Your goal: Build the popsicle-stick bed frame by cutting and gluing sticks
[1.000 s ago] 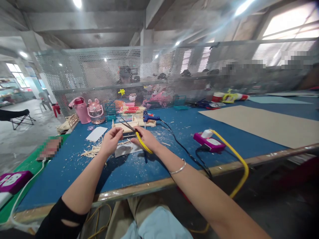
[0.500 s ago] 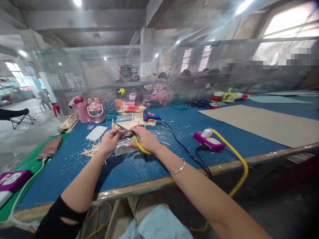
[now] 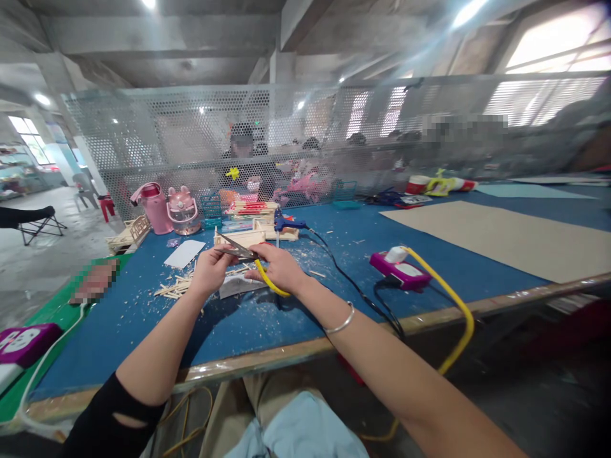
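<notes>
Left hand: the bare left hand (image 3: 210, 270) is nearly closed, thumb and fingertips drawn into a narrow pinch right at the blades; whatever sits between them is too small and hidden to make out.
Right hand: the bare right hand (image 3: 278, 267) is curled around the grips, with a smooth silver bangle (image 3: 344, 320) at its wrist.
Scissors: the yellow-handled metal scissors (image 3: 242, 248) are raised over the surface (image 3: 258, 331), a blue sheet-covered top, between both hands, blades pointing to 10 o'clock; directions below are read from them.
Paper: a creased grey-white sheet (image 3: 237, 288) lies below at 6 o'clock, partly behind the right hand.
Sticks: a loose pile of thin, pale wooden sticks (image 3: 175, 288) at 8 o'clock, with pale crumbs scattered around.
Card: a flat white rectangular card (image 3: 185, 254) at 9 o'clock.
Bottle: a tall pink lidded bottle (image 3: 159, 213) at 10 o'clock.
Framework: a pale wooden stick-built frame (image 3: 244, 237) at 12 o'clock, just beyond the blades.
Glue gun: a blue plastic glue gun (image 3: 289, 224) at 2 o'clock.
Power: a purple-and-white socket block (image 3: 409, 273) at 3 o'clock.
</notes>
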A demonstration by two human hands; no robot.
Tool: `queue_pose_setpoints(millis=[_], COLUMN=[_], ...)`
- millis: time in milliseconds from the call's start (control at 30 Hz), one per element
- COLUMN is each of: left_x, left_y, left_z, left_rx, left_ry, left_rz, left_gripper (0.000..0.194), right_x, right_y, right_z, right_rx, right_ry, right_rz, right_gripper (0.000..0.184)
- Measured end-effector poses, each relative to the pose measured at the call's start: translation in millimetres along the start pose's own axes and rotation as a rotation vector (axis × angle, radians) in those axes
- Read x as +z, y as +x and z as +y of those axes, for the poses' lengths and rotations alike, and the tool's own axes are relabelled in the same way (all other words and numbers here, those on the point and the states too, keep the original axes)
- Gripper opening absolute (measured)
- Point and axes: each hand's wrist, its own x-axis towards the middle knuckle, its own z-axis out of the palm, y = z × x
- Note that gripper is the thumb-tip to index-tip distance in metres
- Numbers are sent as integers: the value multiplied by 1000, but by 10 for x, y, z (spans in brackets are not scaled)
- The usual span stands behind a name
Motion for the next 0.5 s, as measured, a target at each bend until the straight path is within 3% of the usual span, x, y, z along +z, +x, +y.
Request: queue_pose_setpoints(millis=[333,500], left_x=[3,20], left_y=[11,11], left_z=[-79,-42], left_rx=[-15,-36], left_ry=[-66,-69], left_rz=[-4,41], left_gripper=[27,31], right_x=[-4,-7], right_y=[8,11], right_z=[-46,-92], right_rx=[6,25], right_ry=[82,8], right_rz=[-38,-11], right_gripper=[55,57])
